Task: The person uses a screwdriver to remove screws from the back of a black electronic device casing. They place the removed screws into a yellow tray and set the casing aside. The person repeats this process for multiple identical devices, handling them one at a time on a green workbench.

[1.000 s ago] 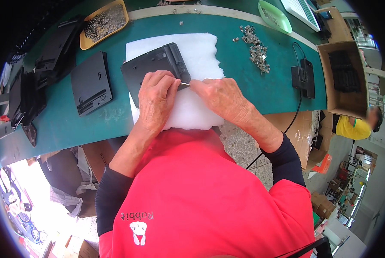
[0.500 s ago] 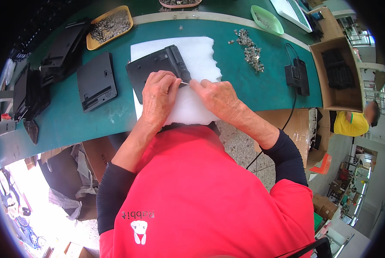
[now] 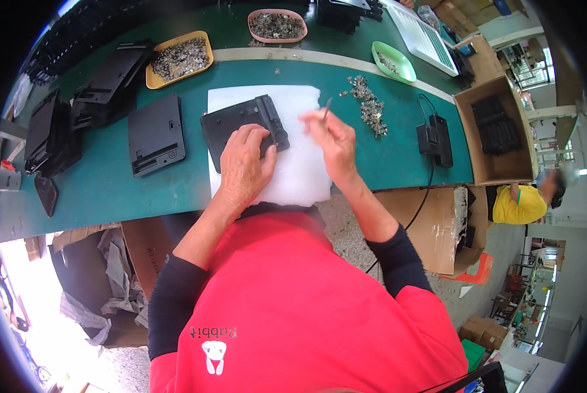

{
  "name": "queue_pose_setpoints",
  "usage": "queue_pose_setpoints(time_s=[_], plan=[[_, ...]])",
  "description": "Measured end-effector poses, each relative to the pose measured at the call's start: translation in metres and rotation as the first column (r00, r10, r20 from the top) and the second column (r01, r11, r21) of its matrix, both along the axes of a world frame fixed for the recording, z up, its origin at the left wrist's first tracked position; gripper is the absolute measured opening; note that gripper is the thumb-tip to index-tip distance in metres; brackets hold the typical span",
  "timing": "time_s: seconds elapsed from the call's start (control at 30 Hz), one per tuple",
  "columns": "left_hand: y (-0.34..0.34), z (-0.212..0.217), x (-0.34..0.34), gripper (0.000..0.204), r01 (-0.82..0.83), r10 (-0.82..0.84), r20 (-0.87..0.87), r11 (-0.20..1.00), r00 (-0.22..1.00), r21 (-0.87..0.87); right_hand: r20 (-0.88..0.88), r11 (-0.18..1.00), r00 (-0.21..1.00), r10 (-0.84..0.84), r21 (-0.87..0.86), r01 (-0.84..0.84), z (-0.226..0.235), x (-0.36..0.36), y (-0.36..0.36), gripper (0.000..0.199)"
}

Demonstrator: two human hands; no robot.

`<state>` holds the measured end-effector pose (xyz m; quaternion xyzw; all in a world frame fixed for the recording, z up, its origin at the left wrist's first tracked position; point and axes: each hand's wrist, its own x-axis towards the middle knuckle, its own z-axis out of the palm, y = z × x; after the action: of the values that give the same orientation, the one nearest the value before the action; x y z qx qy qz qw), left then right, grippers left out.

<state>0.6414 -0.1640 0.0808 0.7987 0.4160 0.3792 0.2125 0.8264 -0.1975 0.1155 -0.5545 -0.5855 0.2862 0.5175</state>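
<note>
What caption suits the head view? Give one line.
Left hand presses a flat black plastic panel on a white foam sheet; right hand lifts a thin metal piece.

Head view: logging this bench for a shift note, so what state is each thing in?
Black panel: flat on the white pad, left hand pressing it.
Right hand: raised, pinching a thin metal piece.
Yellow tray: full of small parts.
Cardboard box: open, black parts inside.
</note>
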Motion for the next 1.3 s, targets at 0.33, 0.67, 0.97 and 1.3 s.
queue_pose_setpoints(time_s=[0.33,0.67,0.97,1.3], plan=[[-0.003,0.004,0.001,0.046,0.026,-0.016,-0.118,0.996,0.993,0.082,0.476,0.992,0.879,-0.030,0.122,-0.032,-0.018,0.005,-0.003,0.020],[-0.001,0.005,0.001,0.048,0.022,-0.020,-0.062,0.999,0.998,0.026,0.569,0.922,0.821,-0.049,0.342,-0.182,-0.007,-0.021,0.023,0.022],[-0.002,0.003,0.002,0.051,0.016,-0.016,-0.044,1.000,0.999,0.012,0.582,0.952,0.812,-0.046,0.271,-0.141,-0.013,-0.026,0.034,0.016],[-0.001,0.005,0.001,0.050,0.026,-0.026,-0.052,1.000,0.998,0.007,0.469,0.915,0.859,0.204,-0.404,0.004,0.027,-0.019,0.079,0.023]])
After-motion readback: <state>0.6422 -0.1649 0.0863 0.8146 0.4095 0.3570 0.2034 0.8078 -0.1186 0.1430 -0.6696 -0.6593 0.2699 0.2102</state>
